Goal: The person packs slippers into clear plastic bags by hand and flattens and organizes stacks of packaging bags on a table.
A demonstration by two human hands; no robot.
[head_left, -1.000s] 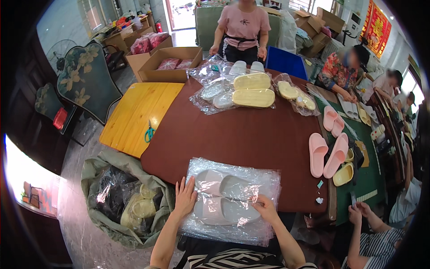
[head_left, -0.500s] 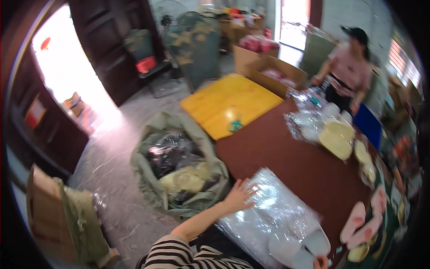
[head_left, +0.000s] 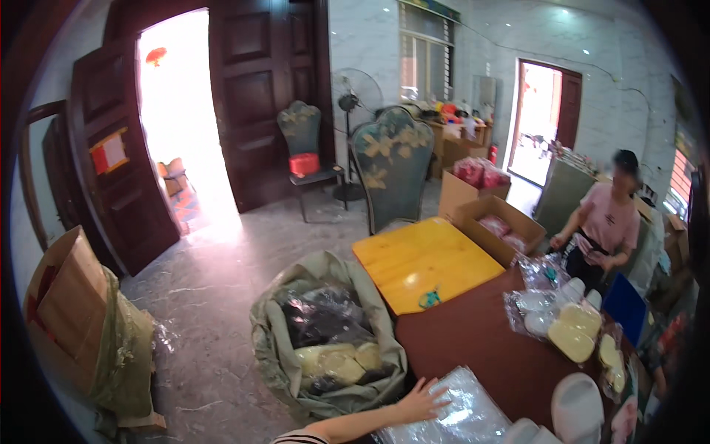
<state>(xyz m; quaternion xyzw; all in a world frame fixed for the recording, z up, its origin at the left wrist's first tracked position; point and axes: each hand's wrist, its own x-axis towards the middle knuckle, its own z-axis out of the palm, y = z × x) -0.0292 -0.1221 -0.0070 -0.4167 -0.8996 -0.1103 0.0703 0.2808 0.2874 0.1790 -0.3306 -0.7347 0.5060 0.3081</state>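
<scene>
We press our left hand (head_left: 418, 405), fingers spread flat, on a clear plastic bag (head_left: 462, 414): light, slippery, best gripped at its edge; right hand unseen.

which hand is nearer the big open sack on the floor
Left. The left hand lies flat on the clear plastic bag, right beside the green sack. The right hand is out of view.

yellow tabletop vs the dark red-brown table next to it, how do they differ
The yellow tabletop is light, glossy wood; the red-brown table is dark. The yellow tabletop carries only a small teal object, while the red-brown table holds bagged slippers and the clear plastic bag under the left hand. Both are flat and stand side by side.
</scene>
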